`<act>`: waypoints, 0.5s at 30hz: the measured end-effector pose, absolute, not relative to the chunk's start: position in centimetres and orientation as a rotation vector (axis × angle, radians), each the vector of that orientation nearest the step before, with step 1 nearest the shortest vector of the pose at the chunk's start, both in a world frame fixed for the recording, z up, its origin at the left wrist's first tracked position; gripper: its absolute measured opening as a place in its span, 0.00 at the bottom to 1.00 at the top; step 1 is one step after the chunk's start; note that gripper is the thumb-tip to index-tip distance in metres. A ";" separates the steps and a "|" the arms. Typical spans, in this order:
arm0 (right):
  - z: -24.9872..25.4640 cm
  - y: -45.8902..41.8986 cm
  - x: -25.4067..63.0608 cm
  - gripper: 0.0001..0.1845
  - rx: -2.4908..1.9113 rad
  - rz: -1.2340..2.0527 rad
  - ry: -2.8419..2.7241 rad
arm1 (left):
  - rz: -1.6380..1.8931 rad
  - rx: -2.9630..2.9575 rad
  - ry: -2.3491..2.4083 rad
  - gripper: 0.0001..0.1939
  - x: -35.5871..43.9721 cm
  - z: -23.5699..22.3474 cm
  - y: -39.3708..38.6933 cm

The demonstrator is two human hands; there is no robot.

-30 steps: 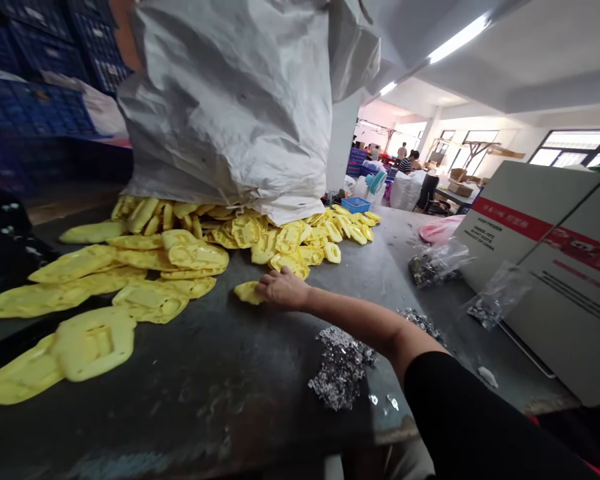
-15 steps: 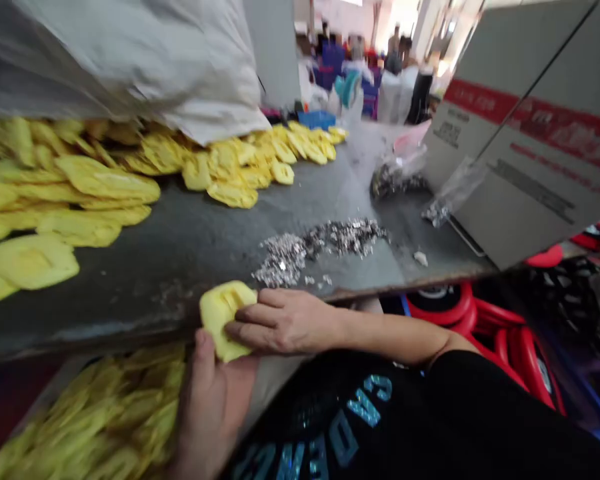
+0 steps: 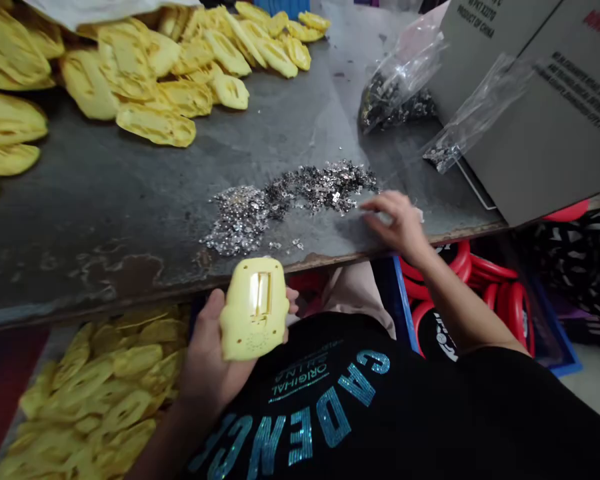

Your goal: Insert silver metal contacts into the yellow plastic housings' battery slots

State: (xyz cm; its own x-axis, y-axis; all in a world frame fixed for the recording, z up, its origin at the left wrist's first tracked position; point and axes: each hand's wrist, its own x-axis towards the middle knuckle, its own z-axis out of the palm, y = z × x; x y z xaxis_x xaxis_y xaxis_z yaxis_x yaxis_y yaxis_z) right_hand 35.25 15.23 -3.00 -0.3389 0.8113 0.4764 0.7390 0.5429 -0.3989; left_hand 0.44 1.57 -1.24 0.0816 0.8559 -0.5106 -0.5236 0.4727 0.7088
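Note:
My left hand (image 3: 207, 360) holds a yellow plastic shell (image 3: 255, 308) below the table's front edge, its hollow side up with a slot in the middle. My right hand (image 3: 399, 223) rests on the grey table (image 3: 130, 200) at the right end of a heap of small silvery metal parts (image 3: 285, 200). Its fingers are bent together at the heap's edge; what they pinch is too small to see.
Many more yellow shells (image 3: 130, 73) lie across the far left of the table, and a bin of them (image 3: 95, 393) sits below at left. Two clear bags of metal parts (image 3: 405, 87) and a cardboard box (image 3: 545, 100) stand at right. Red rings (image 3: 480, 280) lie under the table.
My right hand let go of the yellow shell and moved right to the metal parts. My left hand now holds the shell alone. The view tilted further down.

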 end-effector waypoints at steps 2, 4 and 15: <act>-3.4 18.7 39.1 0.08 -1.548 0.109 -1.988 | 1.041 0.385 1.091 0.30 -0.1 -0.7 1.8; -4.2 21.6 41.5 0.06 -1.640 0.127 -1.989 | 1.015 0.357 1.136 0.29 -0.4 -0.5 2.1; -5.2 24.5 40.7 0.25 -1.733 0.136 -2.221 | 0.902 0.209 1.215 0.48 0.2 -2.5 2.7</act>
